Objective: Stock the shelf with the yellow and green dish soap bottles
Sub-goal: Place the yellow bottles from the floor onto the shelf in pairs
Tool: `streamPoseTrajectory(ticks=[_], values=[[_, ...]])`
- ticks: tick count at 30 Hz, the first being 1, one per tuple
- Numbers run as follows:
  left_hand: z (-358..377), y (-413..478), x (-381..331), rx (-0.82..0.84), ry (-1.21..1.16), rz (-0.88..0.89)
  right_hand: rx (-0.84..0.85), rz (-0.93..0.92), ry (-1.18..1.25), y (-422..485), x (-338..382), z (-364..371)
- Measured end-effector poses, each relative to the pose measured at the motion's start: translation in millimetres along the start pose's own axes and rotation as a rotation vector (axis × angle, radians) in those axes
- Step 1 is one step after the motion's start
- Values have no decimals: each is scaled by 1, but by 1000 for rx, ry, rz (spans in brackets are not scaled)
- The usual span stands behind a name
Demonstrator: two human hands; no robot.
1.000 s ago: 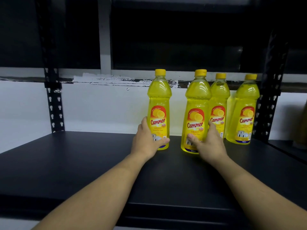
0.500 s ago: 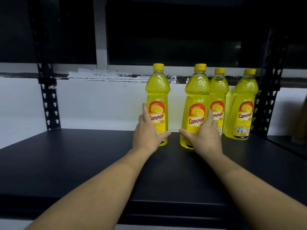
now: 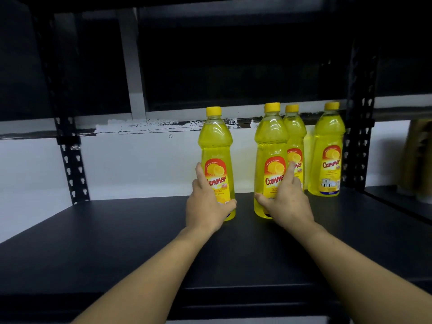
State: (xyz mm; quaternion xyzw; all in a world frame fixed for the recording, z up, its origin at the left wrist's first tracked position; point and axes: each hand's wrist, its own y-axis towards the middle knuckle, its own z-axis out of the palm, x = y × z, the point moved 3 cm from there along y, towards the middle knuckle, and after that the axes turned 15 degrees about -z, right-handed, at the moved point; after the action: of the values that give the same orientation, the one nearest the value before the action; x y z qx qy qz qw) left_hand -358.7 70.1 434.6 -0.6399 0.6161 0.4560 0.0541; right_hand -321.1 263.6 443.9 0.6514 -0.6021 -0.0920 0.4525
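Within the last second both hands have slackened. The left hand (image 3: 207, 206) and right hand (image 3: 285, 202) no longer wrap round anything: index fingers are straightened and each grip is open, only resting against a bottle. The left yellow dish soap bottle (image 3: 216, 157) and the right yellow dish soap bottle (image 3: 271, 146) stand upright on the black shelf (image 3: 117, 230), in front of two rear yellow bottles (image 3: 328, 146) (no green ones in view). These two look placed.
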Motion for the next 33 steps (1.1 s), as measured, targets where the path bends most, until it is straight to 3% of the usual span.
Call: streamPoseTrajectory(ticks=[19,33], values=[[17,-65,-64,46,-35,128,23,73,11,-31,-92,-102],[86,-58,-117,27,-27,170,-38,132,35,4,-153,-95]])
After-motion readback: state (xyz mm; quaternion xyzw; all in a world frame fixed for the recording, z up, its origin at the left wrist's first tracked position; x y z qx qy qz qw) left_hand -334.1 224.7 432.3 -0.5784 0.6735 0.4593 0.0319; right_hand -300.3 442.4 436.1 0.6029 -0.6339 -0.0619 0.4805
